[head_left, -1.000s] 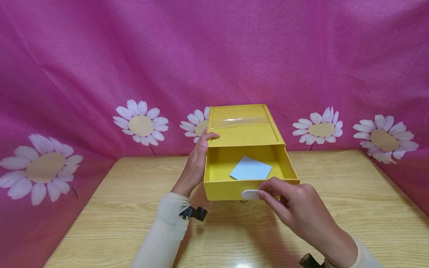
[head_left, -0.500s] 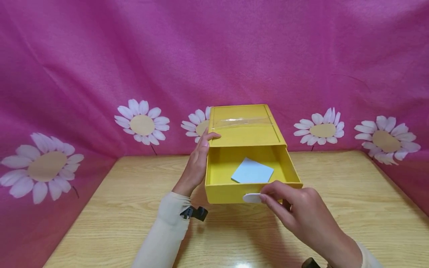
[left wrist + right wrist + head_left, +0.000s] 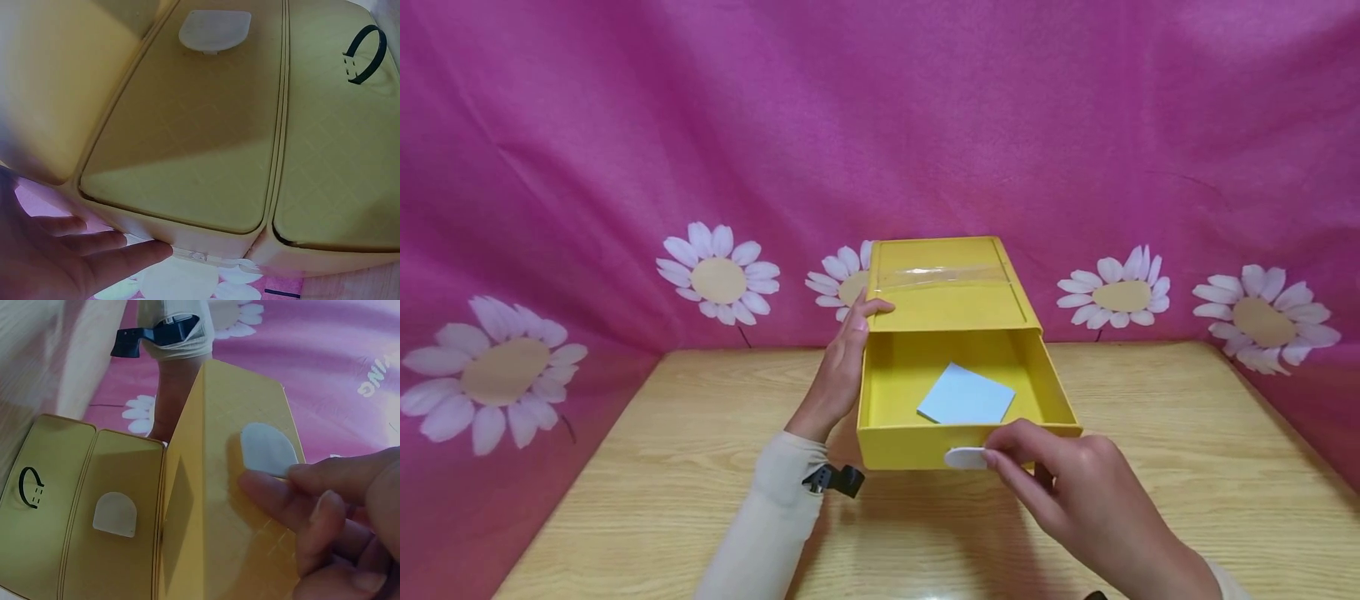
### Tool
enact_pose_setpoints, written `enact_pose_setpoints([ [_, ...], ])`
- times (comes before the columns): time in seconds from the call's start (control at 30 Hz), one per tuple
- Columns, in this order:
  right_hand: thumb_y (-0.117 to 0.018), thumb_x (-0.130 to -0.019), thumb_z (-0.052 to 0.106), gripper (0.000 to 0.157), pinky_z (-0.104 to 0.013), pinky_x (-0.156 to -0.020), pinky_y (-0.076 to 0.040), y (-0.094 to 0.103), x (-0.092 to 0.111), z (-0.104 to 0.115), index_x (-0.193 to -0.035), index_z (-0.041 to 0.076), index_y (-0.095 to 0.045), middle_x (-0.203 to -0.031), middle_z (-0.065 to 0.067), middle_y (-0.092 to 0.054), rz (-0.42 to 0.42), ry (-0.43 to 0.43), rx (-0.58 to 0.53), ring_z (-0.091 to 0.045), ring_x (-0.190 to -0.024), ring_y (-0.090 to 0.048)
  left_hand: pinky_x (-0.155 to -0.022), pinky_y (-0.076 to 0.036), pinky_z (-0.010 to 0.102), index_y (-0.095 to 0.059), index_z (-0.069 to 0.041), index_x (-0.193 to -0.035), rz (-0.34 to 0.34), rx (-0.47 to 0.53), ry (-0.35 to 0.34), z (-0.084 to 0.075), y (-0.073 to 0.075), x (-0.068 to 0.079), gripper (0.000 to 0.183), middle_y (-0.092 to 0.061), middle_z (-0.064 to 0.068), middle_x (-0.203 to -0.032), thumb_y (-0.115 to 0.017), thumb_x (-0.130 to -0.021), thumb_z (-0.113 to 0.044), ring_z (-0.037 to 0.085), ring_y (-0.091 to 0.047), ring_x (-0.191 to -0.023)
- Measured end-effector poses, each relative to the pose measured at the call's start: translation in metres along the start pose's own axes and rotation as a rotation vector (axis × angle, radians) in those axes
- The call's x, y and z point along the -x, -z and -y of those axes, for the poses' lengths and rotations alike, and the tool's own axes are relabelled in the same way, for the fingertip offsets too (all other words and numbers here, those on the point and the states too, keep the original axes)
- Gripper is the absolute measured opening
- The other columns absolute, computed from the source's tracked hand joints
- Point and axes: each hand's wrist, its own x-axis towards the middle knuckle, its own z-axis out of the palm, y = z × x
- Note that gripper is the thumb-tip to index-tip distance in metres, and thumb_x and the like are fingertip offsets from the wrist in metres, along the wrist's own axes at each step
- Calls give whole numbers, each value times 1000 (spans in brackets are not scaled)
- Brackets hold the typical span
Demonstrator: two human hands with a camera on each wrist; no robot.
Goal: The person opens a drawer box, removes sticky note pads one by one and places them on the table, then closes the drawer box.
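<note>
A yellow drawer cabinet (image 3: 947,300) stands on the table with its top drawer (image 3: 895,447) pulled partly out. Inside that drawer lies a pale blue, flat four-sided piece (image 3: 966,393) that looks like paper or card. My right hand (image 3: 1093,492) pinches the drawer's white pull tab (image 3: 964,457) between thumb and forefinger, also plain in the right wrist view. Against the cabinet's left side rests my left hand (image 3: 831,379), its forefinger reaching over the top edge. Its fingers look extended in the left wrist view.
Below the pulled drawer, the cabinet has a drawer with a white tab (image 3: 115,514) and another with a black loop (image 3: 28,487). Clear tape (image 3: 940,273) crosses its top. A pink flowered cloth (image 3: 880,125) hangs behind and beside the wooden table (image 3: 715,417).
The top drawer has slid further out towards me, with my right hand on its tab moving along. The blue piece has come forward with it. My left hand stays put.
</note>
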Motion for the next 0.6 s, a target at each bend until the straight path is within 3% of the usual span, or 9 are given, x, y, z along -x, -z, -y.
enact_pose_setpoints([
  [0.37,-80,-78,11,25,-6,-47,-30,3,2,7,-91,25,-64,-69,23,-53,28,4,20,8,-51,-34,-112,-21,53,-45,-28,-135,14,19,14,-4,1,0,46,-9,-5,-161,-17,-103,-46,18,-18,-143],
  [0.5,-71,-88,26,9,-6,-48,-31,5,3,9,-92,25,-63,-71,23,-57,36,14,37,10,-52,-35,-111,-23,54,-45,-29,-136,12,15,-4,2,1,-1,47,-10,-7,-160,-17,-103,-48,18,-20,-143],
  [0.6,-62,-93,36,12,-7,-48,-31,4,3,9,-91,24,-64,-72,22,-59,17,51,28,10,-53,-36,-111,-25,53,-45,-29,-136,9,21,-5,2,1,0,47,-10,-6,-160,-17,-103,-49,19,-22,-142],
])
